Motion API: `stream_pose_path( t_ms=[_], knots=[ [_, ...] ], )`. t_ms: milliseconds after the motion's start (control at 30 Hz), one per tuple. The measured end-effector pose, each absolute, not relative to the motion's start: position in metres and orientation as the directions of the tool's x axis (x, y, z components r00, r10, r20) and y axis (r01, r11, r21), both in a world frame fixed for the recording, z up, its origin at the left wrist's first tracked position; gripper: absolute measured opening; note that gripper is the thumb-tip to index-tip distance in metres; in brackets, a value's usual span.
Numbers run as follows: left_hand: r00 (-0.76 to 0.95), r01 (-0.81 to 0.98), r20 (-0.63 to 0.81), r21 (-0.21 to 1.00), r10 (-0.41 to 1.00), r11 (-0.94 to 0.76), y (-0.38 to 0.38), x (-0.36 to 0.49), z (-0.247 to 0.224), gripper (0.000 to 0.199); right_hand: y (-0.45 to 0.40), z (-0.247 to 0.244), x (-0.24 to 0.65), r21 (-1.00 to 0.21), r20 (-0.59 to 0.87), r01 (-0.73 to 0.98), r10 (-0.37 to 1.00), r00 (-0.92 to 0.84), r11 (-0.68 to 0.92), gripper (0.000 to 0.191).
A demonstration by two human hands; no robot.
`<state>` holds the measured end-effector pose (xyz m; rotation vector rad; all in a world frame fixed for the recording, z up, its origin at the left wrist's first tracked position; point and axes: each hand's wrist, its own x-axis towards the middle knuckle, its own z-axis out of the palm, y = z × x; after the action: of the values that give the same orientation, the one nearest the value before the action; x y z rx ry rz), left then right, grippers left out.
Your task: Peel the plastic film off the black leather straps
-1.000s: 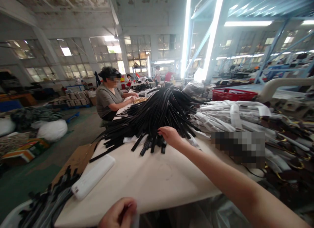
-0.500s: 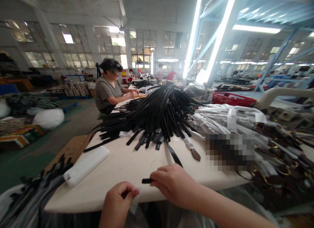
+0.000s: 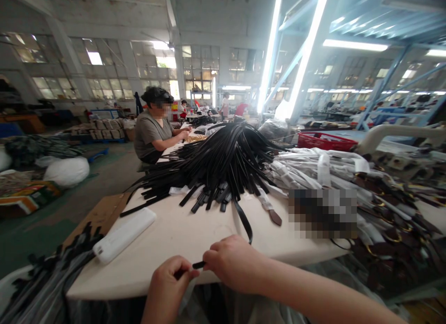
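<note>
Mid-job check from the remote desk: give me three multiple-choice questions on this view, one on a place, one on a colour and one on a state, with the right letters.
1. Where is the red crate?
A. On the floor by the white sacks
B. Beyond the pale wrapped bundles
C. Under the near table edge

2. What colour are the straps in the heap?
A. Tan
B. White
C. Black

3. What is the right hand doing?
A. Gripping a black strap, its tip towards the left hand
B. Lying flat and open
C. Lifting the crate

1: B, it sits upper right, past the bundles.
2: C, the heap shows black throughout.
3: A, the fingers close on the strap.
</note>
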<state>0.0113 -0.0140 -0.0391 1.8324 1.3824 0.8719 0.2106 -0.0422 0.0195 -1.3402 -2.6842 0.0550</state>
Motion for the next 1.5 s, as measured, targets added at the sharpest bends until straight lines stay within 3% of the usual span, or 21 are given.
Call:
stream_pose_path(
  t_ms=[133, 267, 333, 467, 567, 700, 833, 933, 1033, 1233, 1300, 1400, 1500],
  knots=[
    [0.264, 0.524, 0.1, 0.82, 0.959, -0.23, -0.013, 0.01, -0.037, 0.016, -0.044, 0.021, 0.209, -0.03, 0.065, 0.784, 0.784, -0.617, 0.62, 0.013],
    [0.449, 0.442, 0.157, 0.816, 0.88, -0.371, -0.014, 0.011, -0.035, 0.019, -0.042, 0.023, 0.2, 0.067, 0.04, 0.77, 0.77, -0.637, 0.634, 0.009],
    [0.499, 0.417, 0.179, 0.808, 0.848, -0.416, -0.014, 0.01, -0.036, 0.022, -0.037, 0.024, 0.197, 0.056, 0.04, 0.756, 0.755, -0.654, 0.652, 0.012],
    [0.378, 0.541, 0.166, 0.759, 0.911, -0.363, -0.012, -0.003, -0.036, 0.027, -0.026, 0.031, 0.212, 0.024, -0.064, 0.812, 0.811, -0.581, 0.583, 0.046],
    [0.39, 0.613, 0.142, 0.698, 0.91, -0.371, -0.01, -0.007, -0.029, 0.033, -0.022, 0.043, 0.231, 0.018, -0.107, 0.855, 0.851, -0.514, 0.518, 0.039],
    [0.537, 0.608, 0.085, 0.651, 0.839, -0.455, -0.011, 0.011, -0.011, 0.029, -0.021, 0.055, 0.228, -0.021, -0.134, 0.807, 0.798, -0.587, 0.59, 0.032],
    [0.563, 0.603, 0.096, 0.632, 0.821, -0.487, -0.013, 0.027, -0.003, 0.031, -0.012, 0.052, 0.214, -0.034, -0.224, 0.769, 0.745, -0.629, 0.639, 0.032],
    [0.496, 0.635, 0.091, 0.641, 0.864, -0.432, -0.01, 0.024, -0.007, 0.031, 0.0, 0.043, 0.226, -0.075, -0.155, 0.747, 0.732, -0.664, 0.661, 0.033],
    [0.44, 0.662, 0.087, 0.641, 0.894, -0.388, -0.006, 0.019, -0.011, 0.03, 0.01, 0.036, 0.241, -0.066, -0.074, 0.784, 0.78, -0.621, 0.617, 0.021],
    [0.458, 0.663, 0.098, 0.625, 0.884, -0.413, -0.01, 0.028, -0.009, 0.034, 0.005, 0.027, 0.226, -0.111, -0.076, 0.712, 0.709, -0.701, 0.693, 0.023],
    [0.45, 0.669, 0.093, 0.623, 0.888, -0.405, -0.013, 0.025, -0.011, 0.032, 0.004, 0.025, 0.23, -0.144, -0.056, 0.734, 0.735, -0.675, 0.664, 0.026],
    [0.406, 0.698, 0.092, 0.611, 0.909, -0.374, -0.016, 0.021, -0.015, 0.031, 0.007, 0.02, 0.242, -0.186, -0.033, 0.8, 0.81, -0.586, 0.571, 0.015],
    [0.385, 0.718, 0.112, 0.588, 0.916, -0.373, -0.015, 0.027, -0.014, 0.032, 0.006, 0.015, 0.24, -0.201, -0.012, 0.783, 0.798, -0.603, 0.588, 0.016]
  ],
)
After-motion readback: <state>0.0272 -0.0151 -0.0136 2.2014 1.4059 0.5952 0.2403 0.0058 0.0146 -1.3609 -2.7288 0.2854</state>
